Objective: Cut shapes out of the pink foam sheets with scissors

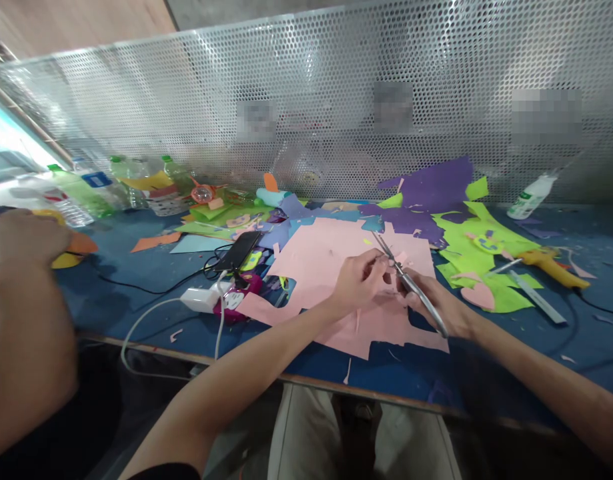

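My right hand (433,300) is wrapped around a pair of metal scissors (420,295), whose blades point away from me and up to the left. My left hand (359,280) is beside the blades with its fingers pinched together. Whatever those fingers hold is too small to make out. Both hands are above a large pink sheet (316,253) with cut, irregular edges, which lies flat on the blue table (136,263). Small pink scraps lie around the blades.
Purple sheets (436,187) and lime-green sheets (456,247) lie behind and right, near a yellow glue gun (553,263) and a white bottle (531,197). Left are a phone (240,250), a power strip (236,300) with cables, plastic bottles (86,190) and another person's arm (31,300).
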A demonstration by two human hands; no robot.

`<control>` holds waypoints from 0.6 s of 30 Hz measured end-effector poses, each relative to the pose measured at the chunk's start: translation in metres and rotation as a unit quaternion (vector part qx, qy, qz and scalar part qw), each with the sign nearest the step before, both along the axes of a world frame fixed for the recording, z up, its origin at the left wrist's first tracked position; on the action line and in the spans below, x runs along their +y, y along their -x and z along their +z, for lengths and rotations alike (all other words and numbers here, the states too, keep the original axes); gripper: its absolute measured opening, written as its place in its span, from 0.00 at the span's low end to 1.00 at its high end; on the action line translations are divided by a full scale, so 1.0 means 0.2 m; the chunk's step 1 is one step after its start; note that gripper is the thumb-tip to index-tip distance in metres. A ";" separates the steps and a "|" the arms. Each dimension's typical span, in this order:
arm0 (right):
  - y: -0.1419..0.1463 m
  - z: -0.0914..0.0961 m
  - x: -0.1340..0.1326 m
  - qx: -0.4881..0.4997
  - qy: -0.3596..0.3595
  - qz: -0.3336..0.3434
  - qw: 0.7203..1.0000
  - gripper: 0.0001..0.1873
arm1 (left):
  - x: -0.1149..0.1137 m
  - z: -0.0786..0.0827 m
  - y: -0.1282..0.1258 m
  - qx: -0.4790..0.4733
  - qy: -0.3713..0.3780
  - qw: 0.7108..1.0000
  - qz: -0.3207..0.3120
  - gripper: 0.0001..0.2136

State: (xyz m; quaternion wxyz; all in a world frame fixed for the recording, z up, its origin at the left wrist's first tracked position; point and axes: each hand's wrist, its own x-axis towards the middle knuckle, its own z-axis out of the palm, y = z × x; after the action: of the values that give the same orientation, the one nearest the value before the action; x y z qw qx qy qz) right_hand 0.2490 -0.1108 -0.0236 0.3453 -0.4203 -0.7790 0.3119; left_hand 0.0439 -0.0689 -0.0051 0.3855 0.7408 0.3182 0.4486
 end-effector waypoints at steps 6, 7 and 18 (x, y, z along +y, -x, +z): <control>-0.02 0.01 0.00 0.010 0.023 0.026 0.999 0.30 | 0.00 0.01 0.00 -0.048 0.018 0.999 0.001 0.17; -0.02 0.01 0.00 0.014 0.028 0.032 0.999 0.30 | 0.00 0.01 0.00 -0.056 0.024 0.998 0.004 0.17; -0.03 0.01 0.00 0.032 0.038 0.060 0.997 0.29 | 0.00 -0.01 0.00 -0.059 0.016 0.998 0.006 0.17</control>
State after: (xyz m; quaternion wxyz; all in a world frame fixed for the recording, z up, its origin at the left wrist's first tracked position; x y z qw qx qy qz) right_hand 0.2558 -0.1114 -0.0223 0.3344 -0.3754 -0.7789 0.3748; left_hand 0.0447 -0.0682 -0.0061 0.4130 0.7045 0.3068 0.4889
